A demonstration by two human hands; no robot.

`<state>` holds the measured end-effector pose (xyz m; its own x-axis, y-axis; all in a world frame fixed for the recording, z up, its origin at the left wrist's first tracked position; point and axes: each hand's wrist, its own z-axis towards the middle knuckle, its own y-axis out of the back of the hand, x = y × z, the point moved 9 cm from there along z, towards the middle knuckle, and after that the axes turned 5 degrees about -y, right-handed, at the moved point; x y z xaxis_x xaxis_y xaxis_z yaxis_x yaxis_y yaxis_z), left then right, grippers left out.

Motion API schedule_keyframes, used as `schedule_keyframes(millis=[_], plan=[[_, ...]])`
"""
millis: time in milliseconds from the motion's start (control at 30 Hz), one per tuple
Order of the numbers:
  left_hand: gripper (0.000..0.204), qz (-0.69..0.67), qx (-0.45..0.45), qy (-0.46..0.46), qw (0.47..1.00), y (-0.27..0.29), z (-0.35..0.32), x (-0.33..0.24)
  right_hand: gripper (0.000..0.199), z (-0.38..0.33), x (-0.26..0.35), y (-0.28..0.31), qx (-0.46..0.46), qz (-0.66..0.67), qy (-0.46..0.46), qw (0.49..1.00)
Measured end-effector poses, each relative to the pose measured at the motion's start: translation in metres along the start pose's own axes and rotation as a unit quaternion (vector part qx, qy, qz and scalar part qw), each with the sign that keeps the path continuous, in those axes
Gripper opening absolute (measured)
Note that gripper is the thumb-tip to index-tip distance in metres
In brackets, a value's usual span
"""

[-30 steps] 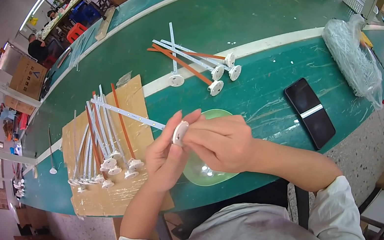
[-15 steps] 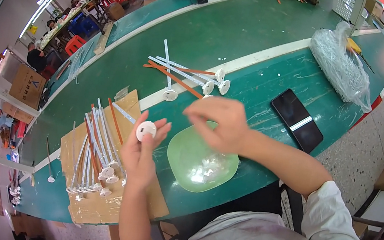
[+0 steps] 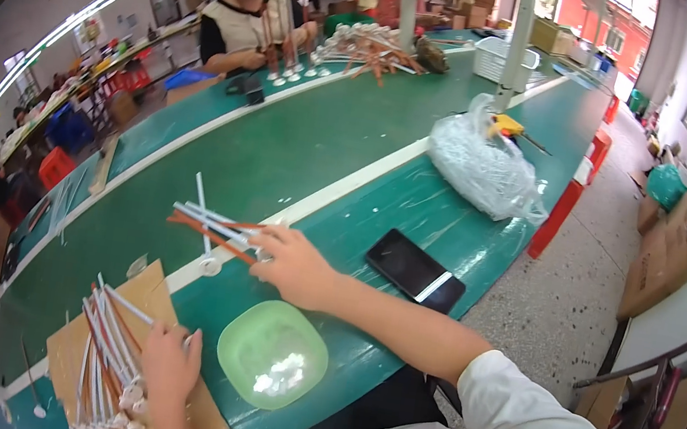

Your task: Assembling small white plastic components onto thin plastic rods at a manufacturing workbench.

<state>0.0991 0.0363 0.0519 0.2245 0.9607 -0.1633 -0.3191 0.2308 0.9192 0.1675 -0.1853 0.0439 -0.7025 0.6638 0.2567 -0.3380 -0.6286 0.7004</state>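
My left hand [image 3: 170,362] is closed over the end of a pale strip [image 3: 126,304]. Its round white base, visible earlier, is now hidden by the fingers. Below the hand, a cardboard sheet [image 3: 209,427] carries several pale and orange-brown strips [image 3: 105,337] with round white bases. My right hand [image 3: 295,269] reaches across the table to a small pile of similar strips [image 3: 214,217]. Its fingers curl over the base ends, covering most of them; one white base [image 3: 209,266] shows beside it. Between my forearms sits a light green bowl [image 3: 236,367] with shiny small bits inside.
A black phone-like device [image 3: 407,264] lies right of my right forearm. Farther back are a clear plastic bag [image 3: 484,164], a yellow-handled tool [image 3: 508,125] and a white basket [image 3: 495,62]. Across the table a person [image 3: 252,23] handles similar strips beside a heap [image 3: 368,48].
My right hand has moved from above the bowl to the strip pile. My left hand has turned, hiding the white base it showed. The view has swung right and up.
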Motion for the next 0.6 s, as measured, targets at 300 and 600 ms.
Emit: schedule_keyframes(millis=[300, 600], plan=[[0.037, 0.118, 0.052, 0.021, 0.991, 0.001, 0.006, -0.014, 0.013, -0.003, 0.001, -0.006, 0.055, -0.096, 0.033, 0.993], [0.045, 0.045, -0.058, 0.024, 0.997, 0.015, 0.004, -0.018, 0.020, 0.002, 0.030, 0.034, -0.073, 0.145, 0.006, 0.987]])
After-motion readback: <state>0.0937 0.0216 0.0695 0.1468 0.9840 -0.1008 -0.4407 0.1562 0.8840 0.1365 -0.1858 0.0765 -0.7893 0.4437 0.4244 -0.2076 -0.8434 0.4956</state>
